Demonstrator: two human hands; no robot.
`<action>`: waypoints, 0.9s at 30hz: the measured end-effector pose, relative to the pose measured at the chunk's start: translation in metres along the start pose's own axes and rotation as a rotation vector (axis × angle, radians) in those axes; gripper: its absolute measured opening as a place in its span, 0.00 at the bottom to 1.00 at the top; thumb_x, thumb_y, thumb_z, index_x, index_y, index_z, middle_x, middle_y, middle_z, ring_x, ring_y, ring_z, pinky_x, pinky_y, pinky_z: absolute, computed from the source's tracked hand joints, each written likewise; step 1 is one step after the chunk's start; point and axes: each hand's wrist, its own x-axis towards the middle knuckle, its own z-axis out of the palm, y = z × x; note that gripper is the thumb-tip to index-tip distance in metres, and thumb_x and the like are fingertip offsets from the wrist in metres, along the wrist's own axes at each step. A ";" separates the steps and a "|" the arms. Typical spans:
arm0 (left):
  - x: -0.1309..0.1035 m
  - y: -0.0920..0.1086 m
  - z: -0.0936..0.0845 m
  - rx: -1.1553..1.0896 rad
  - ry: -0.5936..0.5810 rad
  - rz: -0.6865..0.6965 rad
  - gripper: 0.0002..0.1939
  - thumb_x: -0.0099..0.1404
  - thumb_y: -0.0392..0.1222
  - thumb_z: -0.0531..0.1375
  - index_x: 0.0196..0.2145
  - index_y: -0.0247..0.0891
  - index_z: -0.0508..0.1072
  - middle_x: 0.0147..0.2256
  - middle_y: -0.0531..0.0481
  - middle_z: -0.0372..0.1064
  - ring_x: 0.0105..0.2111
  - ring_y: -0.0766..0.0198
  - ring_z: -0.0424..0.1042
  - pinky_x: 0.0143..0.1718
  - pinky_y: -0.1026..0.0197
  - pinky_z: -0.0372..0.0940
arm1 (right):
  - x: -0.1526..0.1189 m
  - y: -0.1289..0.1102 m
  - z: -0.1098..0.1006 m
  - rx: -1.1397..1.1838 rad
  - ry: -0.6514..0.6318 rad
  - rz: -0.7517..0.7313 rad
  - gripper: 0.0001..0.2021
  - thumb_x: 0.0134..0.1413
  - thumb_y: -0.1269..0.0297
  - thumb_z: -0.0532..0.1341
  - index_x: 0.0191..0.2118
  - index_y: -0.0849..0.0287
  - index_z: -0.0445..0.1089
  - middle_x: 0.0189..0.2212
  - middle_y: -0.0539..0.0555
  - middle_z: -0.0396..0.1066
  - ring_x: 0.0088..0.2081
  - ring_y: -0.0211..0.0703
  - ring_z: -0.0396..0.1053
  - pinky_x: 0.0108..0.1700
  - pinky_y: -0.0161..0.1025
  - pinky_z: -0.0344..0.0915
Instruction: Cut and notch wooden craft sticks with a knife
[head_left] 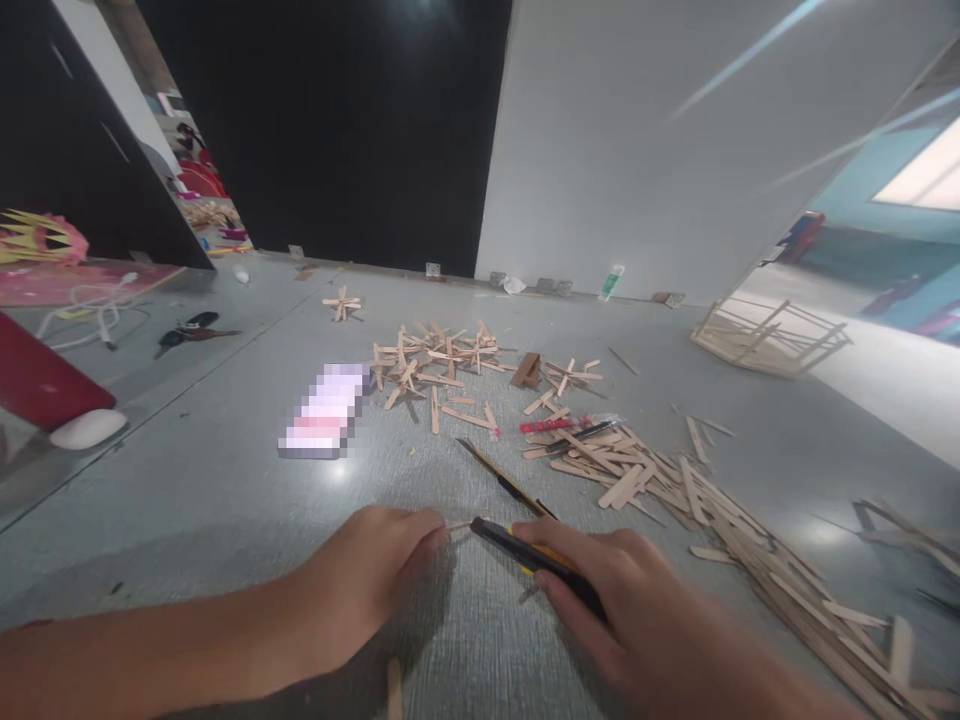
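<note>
My left hand (386,560) is closed on a small wooden stick (459,525), and only its short end sticks out past the fingers. My right hand (607,590) grips a black and yellow utility knife (517,548). The knife's tip meets the stick's end or lies right beside it; the blade itself is too small to make out. Just beyond my right hand lies a second slim knife-like tool (499,474), black and yellow, with its point facing away. Below my hands, another wooden stick (394,688) rests on the grey surface.
Several cut sticks (442,355) are heaped ahead, with a larger stick pile (645,475) to the right. A lit phone (326,412) lies left of centre. Keys (187,330), a white mouse (90,429), a red cylinder (45,375) and a stick frame (769,340) stand farther out.
</note>
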 end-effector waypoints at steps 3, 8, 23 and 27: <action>0.004 0.000 0.000 -0.053 0.058 -0.067 0.22 0.79 0.50 0.45 0.31 0.40 0.67 0.24 0.55 0.67 0.25 0.64 0.66 0.27 0.62 0.51 | 0.002 -0.003 -0.001 0.012 0.017 -0.040 0.18 0.66 0.68 0.55 0.57 0.47 0.71 0.41 0.54 0.80 0.38 0.48 0.79 0.37 0.42 0.76; 0.008 -0.002 -0.002 -0.274 -0.056 -0.222 0.24 0.77 0.57 0.45 0.27 0.41 0.62 0.18 0.57 0.60 0.19 0.66 0.61 0.22 0.64 0.49 | 0.003 -0.009 -0.001 0.034 0.039 -0.073 0.18 0.67 0.70 0.53 0.57 0.47 0.71 0.42 0.53 0.81 0.38 0.47 0.80 0.37 0.40 0.76; 0.009 -0.002 -0.007 -0.231 0.026 -0.022 0.17 0.75 0.45 0.53 0.29 0.37 0.70 0.24 0.59 0.52 0.26 0.68 0.52 0.26 0.65 0.47 | 0.002 -0.003 -0.001 -0.035 0.046 -0.136 0.19 0.68 0.68 0.53 0.59 0.49 0.71 0.40 0.54 0.81 0.34 0.46 0.79 0.37 0.42 0.76; 0.011 -0.007 -0.004 -0.270 0.041 -0.084 0.14 0.73 0.46 0.56 0.32 0.38 0.72 0.23 0.59 0.55 0.25 0.68 0.54 0.25 0.66 0.47 | 0.002 -0.006 -0.002 -0.034 0.023 -0.160 0.21 0.66 0.70 0.54 0.59 0.48 0.72 0.35 0.52 0.81 0.32 0.44 0.79 0.36 0.38 0.75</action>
